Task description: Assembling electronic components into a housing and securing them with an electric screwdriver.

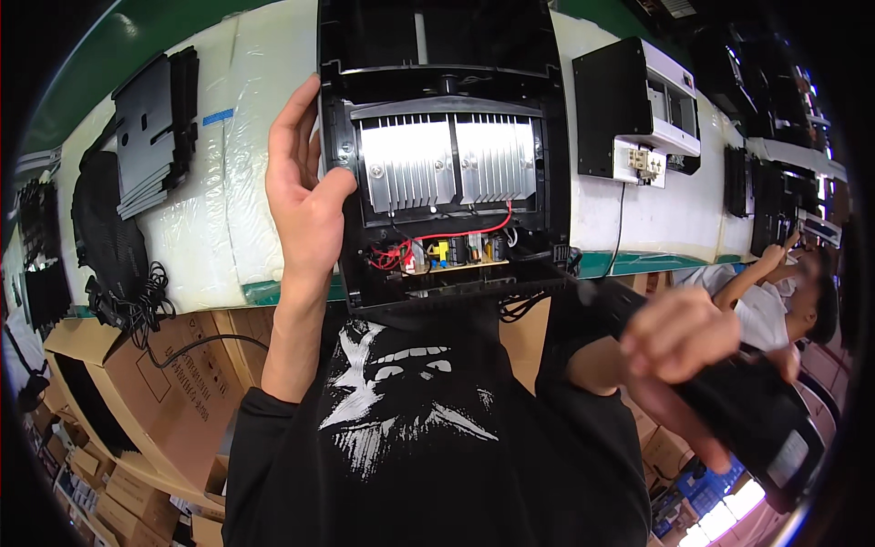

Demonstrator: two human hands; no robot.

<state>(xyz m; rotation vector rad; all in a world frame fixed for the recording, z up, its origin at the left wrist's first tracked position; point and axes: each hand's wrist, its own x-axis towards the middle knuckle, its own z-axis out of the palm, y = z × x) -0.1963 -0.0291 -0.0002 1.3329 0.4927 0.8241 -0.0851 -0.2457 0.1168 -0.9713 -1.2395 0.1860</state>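
In front of me stands a black housing with its inside exposed. Two finned silver heat sinks sit side by side in it, above a small circuit board with red wires. My left hand grips the housing's left side, thumb over the edge and fingers behind it. Off to the right, away from the housing, my right hand is smeared by motion. Its fingers look curled, but I cannot make out what they hold, if anything. A long dark object lies beside and below that hand.
Stacked black panels and a black mesh bag with cable lie on the wrapped bench at left. A black-and-white device stands at right. Below are cardboard boxes. Another person works at far right.
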